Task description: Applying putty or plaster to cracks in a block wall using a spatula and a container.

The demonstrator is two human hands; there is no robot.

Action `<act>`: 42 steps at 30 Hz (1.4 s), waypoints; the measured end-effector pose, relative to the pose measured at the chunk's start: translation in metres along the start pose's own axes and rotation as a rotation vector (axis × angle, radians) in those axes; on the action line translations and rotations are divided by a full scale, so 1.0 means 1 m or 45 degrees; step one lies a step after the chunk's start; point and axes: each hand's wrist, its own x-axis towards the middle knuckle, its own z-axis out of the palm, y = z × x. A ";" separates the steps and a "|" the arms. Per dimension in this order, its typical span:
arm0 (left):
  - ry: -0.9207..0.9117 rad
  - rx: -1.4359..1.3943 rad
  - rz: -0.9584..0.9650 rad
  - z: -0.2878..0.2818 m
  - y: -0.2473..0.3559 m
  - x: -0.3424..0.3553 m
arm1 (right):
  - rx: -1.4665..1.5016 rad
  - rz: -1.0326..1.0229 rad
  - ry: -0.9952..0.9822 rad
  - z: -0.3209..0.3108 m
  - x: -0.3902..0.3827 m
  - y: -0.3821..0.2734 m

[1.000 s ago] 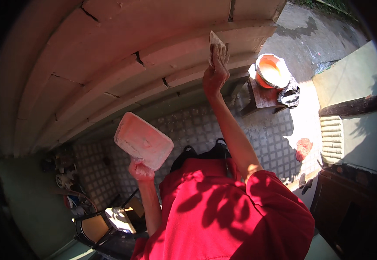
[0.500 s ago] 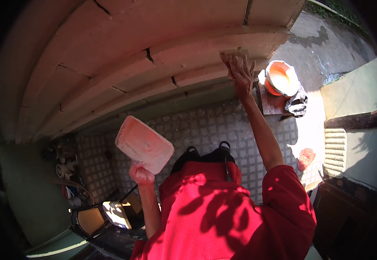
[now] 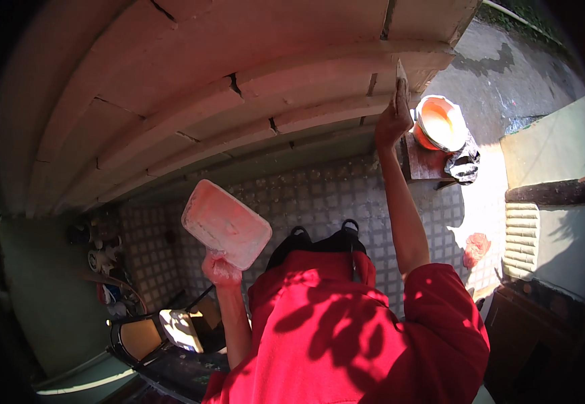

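- Two hands were at work: the left hand (image 3: 222,271) gripped one smeared tray (image 3: 225,225) at its near edge, fingers mostly hidden; the right hand (image 3: 392,126) was closed around one thin scraper (image 3: 400,69), blade pointing away.
- Whether the blade touched the wall (image 3: 191,101) could not be told.
- One orange bucket (image 3: 423,137) stood just right of the right grip, on one stool (image 3: 425,165).
- One chair (image 3: 139,340) stood left of and nearer than the left grip.
- Beyond both grips, the wall showed long ridges and several dark gaps; below them lay a checked floor (image 3: 319,192), partly sunlit.
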 end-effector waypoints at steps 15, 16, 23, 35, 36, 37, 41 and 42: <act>-0.015 0.077 0.010 0.010 0.008 -0.001 | 0.539 0.530 0.174 0.067 -0.060 -0.121; -0.064 0.125 0.028 0.016 0.010 -0.005 | 0.477 0.527 0.243 0.058 -0.049 -0.113; 0.095 0.041 0.026 -0.009 0.000 0.002 | 0.201 0.521 0.204 0.066 0.003 -0.075; -0.038 0.075 -0.081 0.017 0.006 0.002 | 0.120 0.375 0.398 0.000 0.034 -0.021; -0.002 0.082 -0.057 0.013 0.005 0.001 | 0.120 0.376 0.398 0.005 0.036 -0.020; 0.035 0.088 -0.031 0.010 0.005 0.001 | 0.105 0.492 0.286 0.009 0.037 -0.021; 0.022 0.104 -0.063 -0.004 0.000 0.002 | 0.165 0.333 0.174 0.053 -0.002 -0.057; -0.154 -0.437 -0.182 -0.025 -0.005 0.007 | 0.249 0.322 0.092 0.063 -0.017 -0.079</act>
